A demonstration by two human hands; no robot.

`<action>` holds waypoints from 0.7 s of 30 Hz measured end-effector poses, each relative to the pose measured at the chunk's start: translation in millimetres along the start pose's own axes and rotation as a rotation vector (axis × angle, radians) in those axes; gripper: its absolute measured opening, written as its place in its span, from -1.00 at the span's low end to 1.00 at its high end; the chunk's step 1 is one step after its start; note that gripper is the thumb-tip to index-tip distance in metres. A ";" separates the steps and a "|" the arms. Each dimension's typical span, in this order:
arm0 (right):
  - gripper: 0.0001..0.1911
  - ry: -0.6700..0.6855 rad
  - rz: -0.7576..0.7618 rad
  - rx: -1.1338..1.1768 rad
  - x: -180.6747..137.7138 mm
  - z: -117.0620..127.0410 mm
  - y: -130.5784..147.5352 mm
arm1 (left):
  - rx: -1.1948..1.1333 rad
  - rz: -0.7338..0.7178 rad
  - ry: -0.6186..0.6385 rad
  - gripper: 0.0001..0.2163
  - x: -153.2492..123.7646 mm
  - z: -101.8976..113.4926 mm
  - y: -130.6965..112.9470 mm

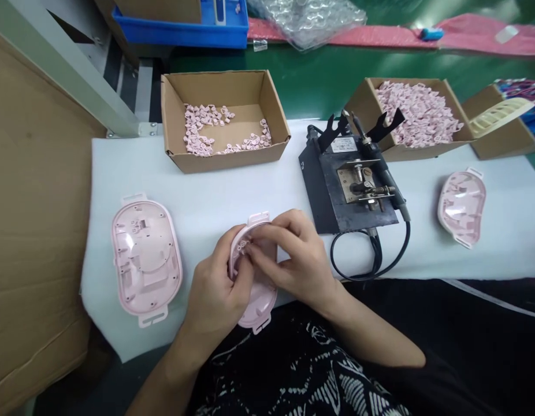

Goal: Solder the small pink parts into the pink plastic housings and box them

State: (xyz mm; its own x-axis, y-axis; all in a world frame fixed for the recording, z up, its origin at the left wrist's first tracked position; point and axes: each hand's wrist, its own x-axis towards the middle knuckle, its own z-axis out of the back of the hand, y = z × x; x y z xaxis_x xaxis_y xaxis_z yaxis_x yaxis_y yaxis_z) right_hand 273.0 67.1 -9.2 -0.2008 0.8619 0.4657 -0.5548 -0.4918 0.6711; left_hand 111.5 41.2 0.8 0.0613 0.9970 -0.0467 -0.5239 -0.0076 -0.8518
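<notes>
A pink plastic casing half [261, 297] is held tilted at the front edge of the bench. My left hand [219, 286] is closed around its left rim, with the thumb reaching inside. My right hand [300, 260] reaches over the casing, thumb and index finger pinched at a small pink plastic clip [242, 246] near the upper inside corner. Fingertips partly cover the clip. Left of my hands, another pink casing half [147, 254] lies with its inner side up, showing posts and ribs.
Small pink parts lie in an open cardboard box [226, 162]; a second box [427, 151] is heaped with them. A black soldering stand [319, 196] holds an iron, its cable looped in front. A third pink casing [462, 207] sits at right. A cardboard wall [33, 231] borders the left.
</notes>
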 end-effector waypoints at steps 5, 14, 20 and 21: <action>-0.41 0.055 -0.167 0.195 -2.3 2.8 -7.8 | -0.013 -0.001 -0.010 -0.69 -0.6 1.3 0.0; -0.54 0.219 -0.256 0.454 -2.4 5.0 -14.7 | -0.082 -0.002 0.015 -0.76 2.3 -5.7 4.3; -0.62 0.240 -0.246 0.394 -1.1 3.2 -19.0 | -0.019 0.014 -0.016 -0.74 4.9 -8.7 7.0; -0.63 0.241 -0.246 0.374 -1.5 1.1 -18.8 | -0.004 0.021 -0.023 -0.74 5.6 -9.0 7.4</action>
State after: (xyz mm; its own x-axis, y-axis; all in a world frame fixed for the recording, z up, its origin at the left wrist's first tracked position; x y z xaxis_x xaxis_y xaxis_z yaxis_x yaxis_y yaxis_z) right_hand 284.6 75.0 -21.9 -0.3054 0.9400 0.1517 -0.2905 -0.2437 0.9253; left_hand 115.7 46.0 -10.5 0.0309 0.9981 -0.0528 -0.5213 -0.0290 -0.8529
